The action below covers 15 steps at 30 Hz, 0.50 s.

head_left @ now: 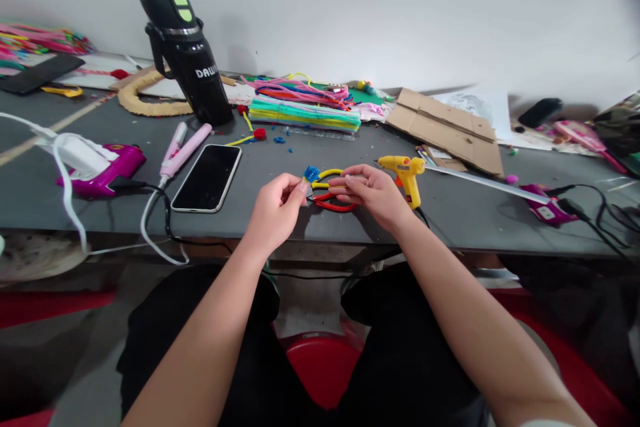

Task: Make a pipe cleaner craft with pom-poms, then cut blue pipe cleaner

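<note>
My left hand [277,208] is closed in a pinch at the base of a blue fuzzy tuft [311,174], which looks made of pipe cleaner. A yellow pipe-cleaner stem [324,185] runs from the tuft to my right hand [373,195], whose thumb and fingers close on its other end. Under and between the hands lie pliers [336,207] with red and yellow handles, partly hidden by the right fingers. Just right of that hand rests a yellow glue gun [406,177] on the grey table [270,227].
Left are a phone [207,178], a pink hair straightener [185,152], a purple power strip [117,170] and a tall black bottle [193,60]. Bundled pipe cleaners [305,113] lie behind the hands. Cardboard [447,130] and another purple power strip [550,207] with cords are on the right.
</note>
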{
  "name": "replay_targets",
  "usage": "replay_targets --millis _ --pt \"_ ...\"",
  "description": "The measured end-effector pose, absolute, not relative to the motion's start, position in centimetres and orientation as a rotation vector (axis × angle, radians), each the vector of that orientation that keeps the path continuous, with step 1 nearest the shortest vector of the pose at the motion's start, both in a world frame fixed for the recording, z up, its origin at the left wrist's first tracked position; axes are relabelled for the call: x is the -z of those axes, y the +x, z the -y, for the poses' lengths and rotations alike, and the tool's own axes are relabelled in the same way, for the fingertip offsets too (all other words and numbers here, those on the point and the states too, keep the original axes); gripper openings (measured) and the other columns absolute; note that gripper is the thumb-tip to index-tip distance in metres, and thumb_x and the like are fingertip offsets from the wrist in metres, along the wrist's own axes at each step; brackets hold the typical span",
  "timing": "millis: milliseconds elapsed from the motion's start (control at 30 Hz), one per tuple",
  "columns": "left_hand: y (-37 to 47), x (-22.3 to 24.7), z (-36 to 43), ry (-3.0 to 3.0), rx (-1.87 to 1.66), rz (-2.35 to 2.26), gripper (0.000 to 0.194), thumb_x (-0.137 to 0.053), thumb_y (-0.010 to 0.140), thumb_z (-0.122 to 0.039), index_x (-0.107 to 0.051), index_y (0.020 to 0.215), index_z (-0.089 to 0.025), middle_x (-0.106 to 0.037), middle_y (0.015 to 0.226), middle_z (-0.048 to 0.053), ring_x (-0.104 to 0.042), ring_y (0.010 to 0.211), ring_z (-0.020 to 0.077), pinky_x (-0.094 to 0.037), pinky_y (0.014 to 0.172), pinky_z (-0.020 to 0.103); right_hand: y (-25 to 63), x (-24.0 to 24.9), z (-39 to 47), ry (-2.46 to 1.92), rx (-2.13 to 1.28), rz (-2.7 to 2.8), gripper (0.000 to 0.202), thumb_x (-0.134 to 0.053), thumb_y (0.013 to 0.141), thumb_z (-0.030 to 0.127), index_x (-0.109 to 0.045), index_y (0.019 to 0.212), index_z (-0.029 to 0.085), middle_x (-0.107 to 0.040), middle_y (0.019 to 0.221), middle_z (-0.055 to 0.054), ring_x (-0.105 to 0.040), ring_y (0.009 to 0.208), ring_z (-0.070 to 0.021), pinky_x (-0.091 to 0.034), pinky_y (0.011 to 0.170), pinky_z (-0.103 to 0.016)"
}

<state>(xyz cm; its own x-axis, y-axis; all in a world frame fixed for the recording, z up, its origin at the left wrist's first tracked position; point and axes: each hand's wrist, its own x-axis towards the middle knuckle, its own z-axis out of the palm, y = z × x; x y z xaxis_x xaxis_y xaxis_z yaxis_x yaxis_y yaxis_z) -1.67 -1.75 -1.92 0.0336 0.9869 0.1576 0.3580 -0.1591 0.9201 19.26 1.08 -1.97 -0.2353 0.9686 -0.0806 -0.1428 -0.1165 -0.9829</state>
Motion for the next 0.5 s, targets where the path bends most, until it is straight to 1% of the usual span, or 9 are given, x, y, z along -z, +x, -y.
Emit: replay_targets --millis 67,133,233,367,500 --pt "-1.62 1.87 1.73 1.605 -1.128 -1.387 0.025 -0.056 0.092 -0.04 -0.061 0.08 -0.018 -0.062 0.069 0.0 -0.051 0.059 0.0115 -0.038 0.055 0.024 19.03 2.03 -0.96 -1.069 -1.431 1.312 0.027 -0.076 0.08 0.04 -0.063 0.091 0.019 -0.076 0.097 -0.007 -0.073 0.084 -0.0169 -0.059 0.079 -0.032" --pt "-1.56 1.86 1.72 1.611 -1.132 -1.38 0.025 -0.056 0.092 -0.039 -0.061 0.079 -0.018 -0.061 0.069 0.0 -0.051 0.06 0.0116 -0.038 0.055 0.024 18.91 2.0 -0.86 -1.112 -1.263 1.443 0.026 -0.078 0.077 0.04 -0.069 0.088 0.018 -0.076 0.096 -0.007 -0.071 0.084 -0.0175 -0.058 0.078 -0.031" --pt "-1.48 1.91 1.73 1.613 -1.121 -1.381 0.025 -0.055 0.092 -0.04 -0.06 0.079 -0.018 -0.061 0.069 0.0 -0.05 0.059 0.0117 -0.038 0.056 0.025 18.94 1.88 -0.76 -1.166 -1.076 1.539 0.026 -0.079 0.075 0.04 -0.077 0.088 0.018 -0.076 0.09 -0.006 -0.069 0.079 -0.0177 -0.056 0.074 -0.031" --pt "-1.37 2.06 1.78 1.652 -1.096 -1.418 0.027 -0.053 0.093 -0.04 -0.059 0.077 -0.019 -0.059 0.068 0.0 -0.048 0.059 0.0121 -0.036 0.057 0.026 18.91 1.7 -0.63 -1.145 -1.104 1.521 0.029 -0.079 0.075 0.043 -0.078 0.091 0.019 -0.075 0.083 -0.005 -0.066 0.067 -0.0155 -0.056 0.066 -0.03" --pt "-1.2 2.26 1.79 1.703 -1.092 -1.443 0.028 -0.052 0.093 -0.041 -0.058 0.077 -0.02 -0.058 0.066 0.0 -0.048 0.059 0.0129 -0.035 0.057 0.026 18.42 1.56 -0.39 -1.104 -1.152 1.466 0.028 -0.08 0.073 0.04 -0.075 0.091 0.02 -0.076 0.084 -0.005 -0.069 0.069 -0.0168 -0.059 0.071 -0.033"
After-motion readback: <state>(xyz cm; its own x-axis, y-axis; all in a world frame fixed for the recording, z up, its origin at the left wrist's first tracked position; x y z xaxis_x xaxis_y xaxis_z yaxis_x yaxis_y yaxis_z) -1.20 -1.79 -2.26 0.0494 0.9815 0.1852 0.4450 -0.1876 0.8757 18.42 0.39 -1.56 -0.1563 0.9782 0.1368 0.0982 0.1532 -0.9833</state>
